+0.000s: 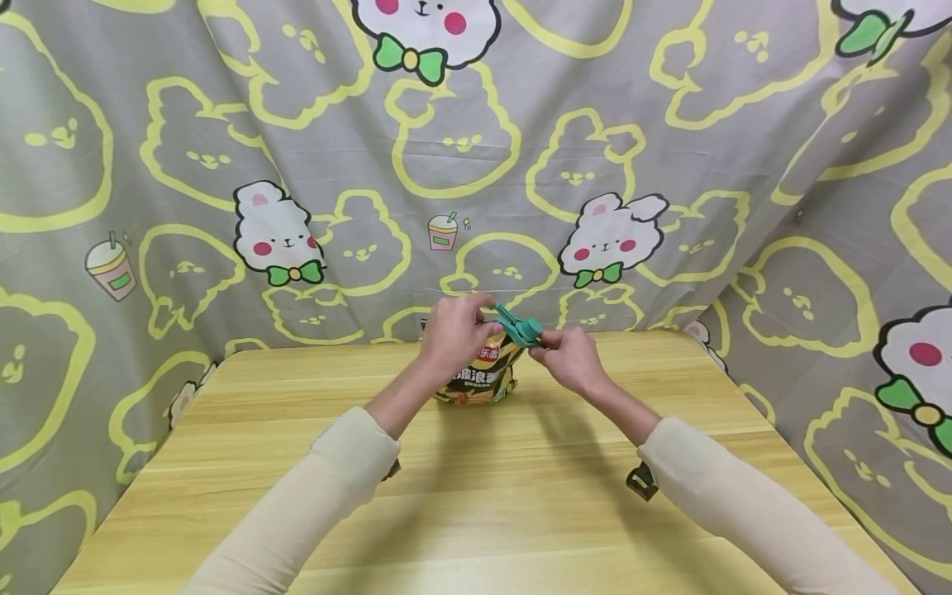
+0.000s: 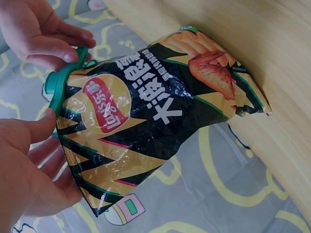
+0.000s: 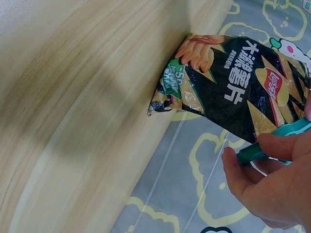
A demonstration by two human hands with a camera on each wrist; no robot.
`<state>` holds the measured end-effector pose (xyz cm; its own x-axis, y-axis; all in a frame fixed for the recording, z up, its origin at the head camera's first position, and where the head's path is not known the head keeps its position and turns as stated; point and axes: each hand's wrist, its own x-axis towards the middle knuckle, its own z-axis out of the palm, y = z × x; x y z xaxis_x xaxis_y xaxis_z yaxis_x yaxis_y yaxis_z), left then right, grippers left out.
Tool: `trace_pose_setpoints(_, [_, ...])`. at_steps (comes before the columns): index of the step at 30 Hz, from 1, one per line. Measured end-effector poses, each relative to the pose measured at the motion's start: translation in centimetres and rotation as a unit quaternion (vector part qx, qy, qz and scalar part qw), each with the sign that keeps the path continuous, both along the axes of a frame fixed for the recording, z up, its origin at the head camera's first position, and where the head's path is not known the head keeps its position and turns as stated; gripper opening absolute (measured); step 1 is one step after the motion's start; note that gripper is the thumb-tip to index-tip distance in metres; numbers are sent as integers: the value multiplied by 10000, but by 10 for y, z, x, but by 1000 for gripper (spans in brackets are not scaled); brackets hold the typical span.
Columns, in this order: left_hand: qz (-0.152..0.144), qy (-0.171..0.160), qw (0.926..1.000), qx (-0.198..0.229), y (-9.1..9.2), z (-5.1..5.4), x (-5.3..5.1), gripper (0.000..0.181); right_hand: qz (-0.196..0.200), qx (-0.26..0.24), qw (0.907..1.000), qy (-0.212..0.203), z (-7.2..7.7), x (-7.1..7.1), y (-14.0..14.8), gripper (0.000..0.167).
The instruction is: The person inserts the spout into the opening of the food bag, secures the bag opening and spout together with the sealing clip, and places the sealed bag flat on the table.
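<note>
A black and gold bag of potato chips (image 2: 146, 104) stands at the table's far side, with its printed front towards me. Along its top edge lies a green bag clip (image 1: 521, 327) with a round capped spout; the frames do not clearly show whether its bars are locked. My left hand (image 1: 451, 332) pinches the bag's top at one end, thumb by the clip and fingers behind the bag in the left wrist view. My right hand (image 1: 574, 360) grips the clip near its spout, with thumb and fingers around it in the right wrist view.
The wooden table (image 1: 506, 512) spreads out below both forearms. A grey curtain (image 1: 461, 116) with yellow outlines and white cartoon animals hangs behind it and along the sides. Dark straps (image 1: 643, 481) show under the sleeves.
</note>
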<state>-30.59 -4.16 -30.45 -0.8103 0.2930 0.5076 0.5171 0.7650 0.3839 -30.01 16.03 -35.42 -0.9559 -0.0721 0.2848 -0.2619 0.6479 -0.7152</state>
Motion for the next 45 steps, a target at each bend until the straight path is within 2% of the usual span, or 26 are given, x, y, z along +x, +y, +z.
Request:
trace_pose_setpoints(6, [86, 93, 9998, 134, 1, -1, 0, 23, 48, 74, 10000, -17, 1, -1, 1, 23])
trace_pose_setpoints(25, [-38, 521, 9978, 414, 4, -5, 1, 15, 15, -181, 9998, 77, 1, -4, -3, 17])
trace_pose_setpoints(32, [-163, 290, 9980, 533, 6, -5, 1, 16, -77, -196, 9995, 246, -2, -5, -4, 11])
trace_pose_setpoints(38, [-274, 13, 9986, 444, 8, -6, -2, 33, -81, -211, 9993, 292, -3, -6, -3, 10])
trace_pose_setpoints(45, [-386, -205, 9977, 516, 10, -7, -4, 13, -32, -304, 9994, 146, -3, -6, -3, 10])
